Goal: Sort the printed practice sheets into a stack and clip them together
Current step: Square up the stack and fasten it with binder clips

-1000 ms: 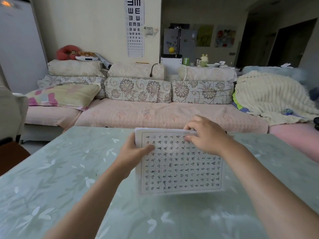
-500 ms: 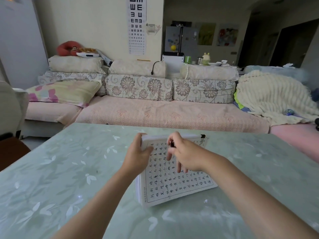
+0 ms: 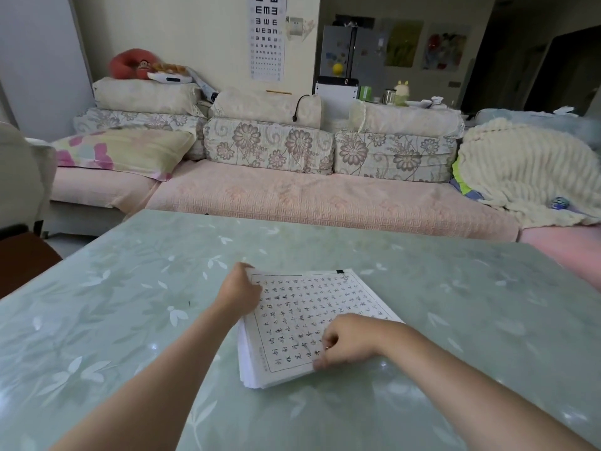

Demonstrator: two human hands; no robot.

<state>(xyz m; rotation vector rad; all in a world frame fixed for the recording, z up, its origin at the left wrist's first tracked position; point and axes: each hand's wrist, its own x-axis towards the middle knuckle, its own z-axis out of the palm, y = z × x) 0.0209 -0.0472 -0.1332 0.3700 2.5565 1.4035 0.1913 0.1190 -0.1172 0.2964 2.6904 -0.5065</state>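
Practice-sheet stack (image 3: pixel 302 314) flat, lower centre; black clip (image 3: pixel 340 271) on upper-right corner; left hand (image 3: pixel 239 289) grips upper-left corner, right hand (image 3: pixel 349 340) pinches lower edge.

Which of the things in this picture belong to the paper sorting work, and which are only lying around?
For the job: stack of practice sheets, black clip on its far edge, left hand, right hand.
Just lying about: eye chart, flowered pillow, cream blanket, red plush toy.
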